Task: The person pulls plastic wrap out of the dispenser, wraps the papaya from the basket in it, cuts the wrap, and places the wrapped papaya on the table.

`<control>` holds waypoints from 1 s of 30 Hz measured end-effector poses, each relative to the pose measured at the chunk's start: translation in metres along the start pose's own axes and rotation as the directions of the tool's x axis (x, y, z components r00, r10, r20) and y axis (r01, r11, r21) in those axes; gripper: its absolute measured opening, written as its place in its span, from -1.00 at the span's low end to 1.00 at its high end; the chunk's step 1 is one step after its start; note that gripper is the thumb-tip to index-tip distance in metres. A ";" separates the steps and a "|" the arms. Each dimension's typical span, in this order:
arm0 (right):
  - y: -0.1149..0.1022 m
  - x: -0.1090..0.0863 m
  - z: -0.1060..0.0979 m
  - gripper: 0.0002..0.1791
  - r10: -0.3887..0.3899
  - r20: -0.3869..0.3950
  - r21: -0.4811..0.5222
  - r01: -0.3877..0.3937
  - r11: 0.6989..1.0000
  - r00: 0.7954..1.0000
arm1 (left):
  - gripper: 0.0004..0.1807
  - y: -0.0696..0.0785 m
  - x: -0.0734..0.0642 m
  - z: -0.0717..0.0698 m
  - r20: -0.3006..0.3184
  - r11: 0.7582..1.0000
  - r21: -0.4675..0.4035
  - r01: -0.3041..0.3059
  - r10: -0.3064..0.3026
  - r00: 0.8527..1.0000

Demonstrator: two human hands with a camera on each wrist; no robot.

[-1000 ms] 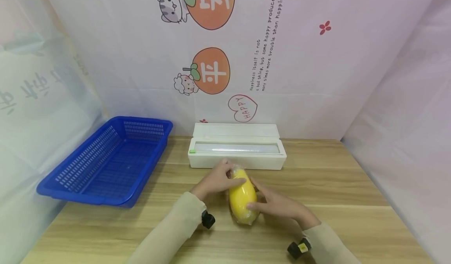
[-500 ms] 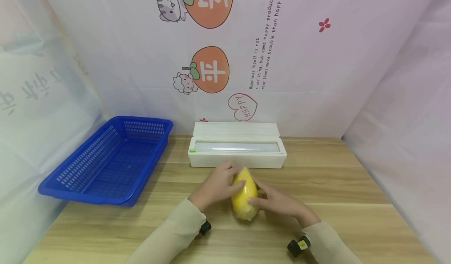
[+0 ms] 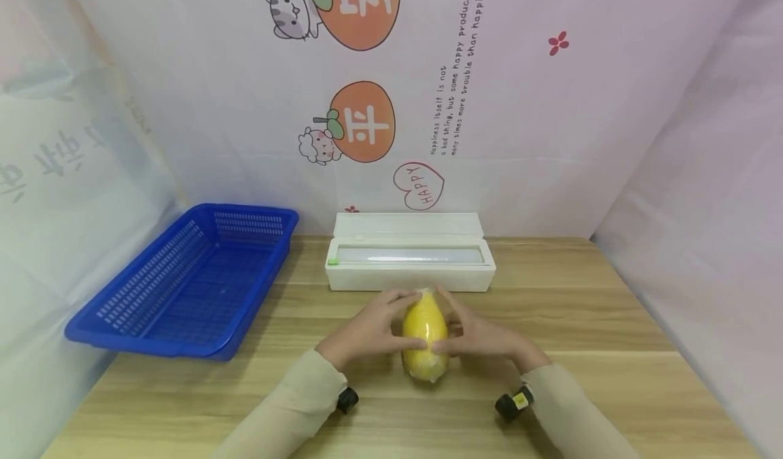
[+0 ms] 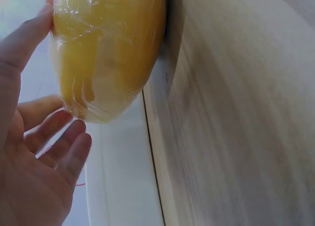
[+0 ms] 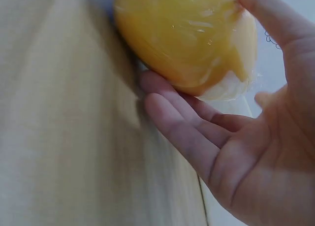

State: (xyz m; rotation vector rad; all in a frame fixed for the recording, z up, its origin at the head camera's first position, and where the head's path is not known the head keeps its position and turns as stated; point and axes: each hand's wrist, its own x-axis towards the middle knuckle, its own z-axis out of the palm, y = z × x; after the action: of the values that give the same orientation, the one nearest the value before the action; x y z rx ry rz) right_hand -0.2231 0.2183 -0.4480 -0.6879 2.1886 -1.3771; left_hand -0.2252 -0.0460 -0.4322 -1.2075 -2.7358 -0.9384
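A yellow, mango-like fruit [image 3: 423, 326] in clear plastic film stands out at the front middle of the wooden table, its narrower end pointing away from me. My left hand [image 3: 367, 331] holds it from the left, thumb on top and fingers by the far end. From the right side my right hand [image 3: 489, 340] grips it too, thumb on top and fingers at the side and underneath. Both thumbs nearly meet. In the left wrist view the film wraps the fruit [image 4: 106, 48] tightly; the right wrist view shows slight creases on the fruit [image 5: 182, 44].
A white cling film dispenser [image 3: 410, 279] with its lid raised and a green slider [image 3: 333, 262] lies just beyond the hands. A blue plastic basket [image 3: 251, 296] sits at the left. Printed white cloth [image 3: 514, 119] encloses the table at the back and sides.
The fruit has turned from a slant to pointing nearly straight away from me. My left thumb has shifted nearer to me along it, beside the right thumb.
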 end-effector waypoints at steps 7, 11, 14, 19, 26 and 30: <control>0.001 0.003 -0.002 0.19 0.002 0.020 -0.014 -0.002 1.000 1.000 | -0.06 0.000 -0.002 0.001 -0.008 1.000 -0.023 -0.019 0.019 1.000; 0.003 0.000 0.001 0.04 -0.035 -0.019 -0.078 0.034 0.996 0.999 | -0.07 -0.001 -0.003 0.002 -0.019 0.999 -0.037 -0.008 0.008 1.000; 0.005 -0.002 0.004 -0.07 -0.076 -0.043 -0.122 0.070 0.990 0.996 | -0.12 -0.001 -0.003 0.003 -0.032 0.999 -0.053 -0.013 0.012 0.999; 0.005 -0.005 0.009 -0.17 -0.090 -0.066 -0.129 0.081 0.988 0.994 | -0.22 -0.003 -0.002 0.005 -0.044 0.999 -0.043 -0.031 0.029 0.999; 0.003 -0.006 0.008 0.06 -0.037 -0.087 -0.108 0.027 0.994 0.996 | -0.23 -0.005 0.000 0.006 -0.047 0.997 -0.022 -0.068 0.067 0.997; 0.001 -0.003 0.005 0.08 -0.024 -0.074 -0.100 0.016 0.995 0.997 | -0.25 -0.006 0.001 0.006 -0.054 0.997 -0.023 -0.072 0.071 0.996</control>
State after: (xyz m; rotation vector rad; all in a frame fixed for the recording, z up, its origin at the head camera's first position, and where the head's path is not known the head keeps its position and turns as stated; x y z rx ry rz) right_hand -0.2178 0.2174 -0.4509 -0.7061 2.3282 -1.3320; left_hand -0.2288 -0.0453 -0.4396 -1.2566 -2.6290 -0.9844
